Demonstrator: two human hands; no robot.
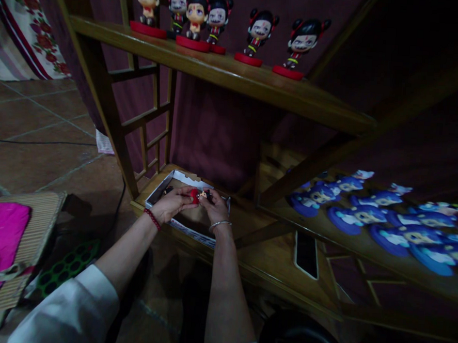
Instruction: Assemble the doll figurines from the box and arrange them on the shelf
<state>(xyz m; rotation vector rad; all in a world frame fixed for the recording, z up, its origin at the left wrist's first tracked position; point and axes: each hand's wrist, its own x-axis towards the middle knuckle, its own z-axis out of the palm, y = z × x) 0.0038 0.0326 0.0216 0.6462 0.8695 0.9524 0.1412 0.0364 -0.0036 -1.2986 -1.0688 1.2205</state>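
Note:
Between both hands is a small figurine (203, 195) with a red base, lying on its side above a shallow white cardboard box (185, 177). The fingers of my left hand (171, 204) close on the red base. My right hand (216, 208) grips the dark-haired head end. A bead bracelet circles my left wrist, a silver bangle my right. Something small and dark, perhaps another figurine (168, 190), lies in the box's left end, partly hidden by my left hand. The box rests on the lower wooden shelf (262, 256).
Above, several black-haired figurines (258, 36) on red bases line the upper shelf (220, 67). To the right, several blue figurines (362, 216) stand on another shelf. A phone (306, 255) lies on the lower shelf. Pink cloth (6, 230) covers part of a bamboo-like surface at left.

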